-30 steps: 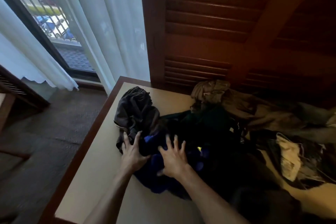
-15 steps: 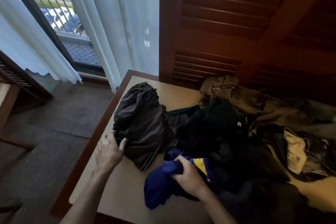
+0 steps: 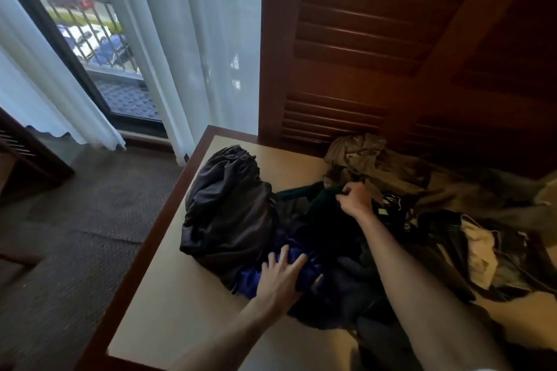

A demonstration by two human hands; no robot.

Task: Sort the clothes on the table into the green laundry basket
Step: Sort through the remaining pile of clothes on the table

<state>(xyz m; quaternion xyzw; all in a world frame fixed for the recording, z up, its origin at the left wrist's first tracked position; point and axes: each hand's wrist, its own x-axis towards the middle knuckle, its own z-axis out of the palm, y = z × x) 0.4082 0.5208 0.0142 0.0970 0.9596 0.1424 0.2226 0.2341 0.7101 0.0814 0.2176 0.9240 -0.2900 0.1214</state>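
Head view: left hand point(image 3: 281, 275) lies flat, grip wide, on blue garment point(image 3: 297, 265); right hand point(image 3: 355, 199) grip pinches dark green garment point(image 3: 322, 205) in the clothes pile on the counter point(image 3: 168, 319). Basket unseen. Risk: tangled neighbours may drag off the edge.

— Where does the clothes pile point(image 3: 391, 250) end?
— Can't say, it runs off the right edge, and the desk point(image 3: 168, 295) is cut off at the bottom.
— Right hand point(image 3: 355, 200)?
— Fingertips buried in a dark green garment point(image 3: 324, 205).
— Left hand point(image 3: 281, 275)?
— Blurred, on a blue garment point(image 3: 297, 265) half hidden under dark cloth.
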